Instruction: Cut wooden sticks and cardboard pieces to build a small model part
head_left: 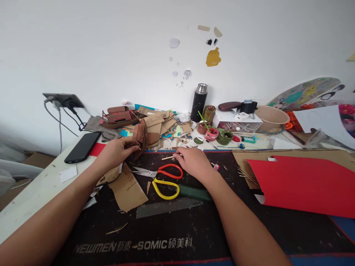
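Left hand (116,153) at the far edge of the black mat (194,229), fingers curled tight on the brown cardboard piece (141,136). Right hand (194,160) has fingertips pinched on one end of a thin wooden stick (168,158), just beside the piece. We judge the stick fragile: pinch lightly and keep the cardboard steady. Red scissors (166,171) and yellow scissors (163,189) crowd the right wrist, with a cardboard scrap (129,190) near. Phone (82,147) lies well left, red paper (302,184) right.

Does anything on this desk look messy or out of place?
Yes. Cardboard scraps and slivers litter the black mat around the red scissors, and thin sticks lie loose beside the red sheet. Nothing looks spilled.
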Tool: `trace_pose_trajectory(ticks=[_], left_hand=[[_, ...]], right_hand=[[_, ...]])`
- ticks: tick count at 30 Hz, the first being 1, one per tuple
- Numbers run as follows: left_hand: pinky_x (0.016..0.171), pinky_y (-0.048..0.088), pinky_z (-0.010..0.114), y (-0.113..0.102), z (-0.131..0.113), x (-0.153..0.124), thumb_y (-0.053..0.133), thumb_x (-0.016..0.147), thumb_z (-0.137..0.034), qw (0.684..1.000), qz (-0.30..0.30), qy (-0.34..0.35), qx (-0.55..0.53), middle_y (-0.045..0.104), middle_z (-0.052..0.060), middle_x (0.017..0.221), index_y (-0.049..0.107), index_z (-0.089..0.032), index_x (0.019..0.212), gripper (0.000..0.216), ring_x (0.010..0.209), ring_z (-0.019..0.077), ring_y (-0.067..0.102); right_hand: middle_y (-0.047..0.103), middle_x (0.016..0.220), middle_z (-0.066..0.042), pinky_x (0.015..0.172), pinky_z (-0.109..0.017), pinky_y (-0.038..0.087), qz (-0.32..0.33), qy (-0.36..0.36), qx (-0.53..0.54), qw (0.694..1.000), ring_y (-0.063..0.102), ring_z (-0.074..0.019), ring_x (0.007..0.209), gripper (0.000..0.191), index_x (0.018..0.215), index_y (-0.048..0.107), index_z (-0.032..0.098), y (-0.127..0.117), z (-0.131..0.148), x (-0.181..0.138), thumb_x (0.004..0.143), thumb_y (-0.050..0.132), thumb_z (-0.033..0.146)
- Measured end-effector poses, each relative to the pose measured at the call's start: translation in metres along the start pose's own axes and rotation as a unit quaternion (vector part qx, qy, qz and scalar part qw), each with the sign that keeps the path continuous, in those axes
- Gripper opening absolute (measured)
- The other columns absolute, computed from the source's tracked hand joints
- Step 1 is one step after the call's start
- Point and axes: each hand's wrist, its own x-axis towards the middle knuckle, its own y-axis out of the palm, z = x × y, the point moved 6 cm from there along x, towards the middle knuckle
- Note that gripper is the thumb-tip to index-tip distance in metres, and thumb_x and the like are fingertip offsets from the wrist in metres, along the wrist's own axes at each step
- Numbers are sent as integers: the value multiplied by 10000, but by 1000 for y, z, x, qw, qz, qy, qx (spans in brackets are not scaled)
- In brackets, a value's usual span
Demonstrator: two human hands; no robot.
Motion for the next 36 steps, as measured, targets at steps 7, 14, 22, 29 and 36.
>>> trace_pose_trajectory(ticks=[7, 14, 22, 29, 36], left_hand=[[757, 465, 345, -2, -5, -1, 541, 834, -580, 1000, -6, 9, 2, 841, 78, 1052, 823, -245, 1001, 468, 901, 318, 749], [676, 425, 292, -28, -27, -16, 538, 867, -579, 998, -60, -7, -33, 813, 47, 905, 777, -205, 960, 453, 732, 230, 670], [747, 480, 308, -17, -59, -12, 569, 862, -624, 994, -5, 86, -72, 820, 43, 947, 781, -236, 936, 448, 827, 254, 704], [677, 467, 317, -1, -89, -1, 497, 926, -621, 987, 62, 141, -50, 795, 28, 829, 756, -244, 939, 458, 718, 241, 689], [817, 513, 333, 20, -106, 4, 475, 947, -510, 979, 48, 192, -49, 812, 72, 1029, 726, -235, 1005, 377, 929, 272, 736]], right_hand=[[817, 1109, -85, 814, -328, 482, -10, -14, 28, 999, 754, -278, 1010, 228, 1188, 734, 222, 6, -1, 2, 1083, 559, 323], [816, 1089, -105, 837, -341, 496, 4, -2, 17, 1000, 760, -277, 999, 218, 1213, 714, 224, 16, 0, 4, 1073, 565, 299], [811, 1057, -119, 824, -335, 499, 7, 26, 37, 999, 757, -274, 986, 219, 1176, 723, 205, 22, 0, 7, 1059, 548, 270], [807, 1048, -65, 754, -295, 424, -32, 16, 118, 992, 726, -235, 971, 160, 1101, 730, 220, 13, -4, 6, 1050, 603, 302], [797, 973, -68, 744, -298, 394, -57, 18, 136, 989, 710, -233, 918, 171, 1137, 732, 213, 2, -7, 4, 1054, 628, 320]])
